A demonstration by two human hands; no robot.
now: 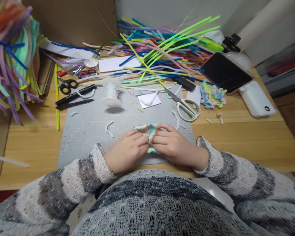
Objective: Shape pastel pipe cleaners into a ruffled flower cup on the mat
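Note:
Near the front edge of the grey cutting mat (86,137), both my hands grip a small pastel-striped piece (147,129) that looks made of pipe cleaners. My left hand (130,147) is closed on its left side. From the right, my right hand (173,144) pinches it with bent fingers. The fingers hide much of its middle. Short white pipe cleaner bits (109,129) lie on the mat to either side. Beyond my hands, a bent white pipe cleaner (149,98) rests on a small white card (156,102).
White-handled scissors (188,109) and a pastel pipe cleaner bundle (212,94) lie to the right, near a black-screened device (227,72) and a white power bank (257,98). A spool (111,93), black markers (75,95) and black scissors (66,85) sit left. Pipe cleaners (162,49) heap behind.

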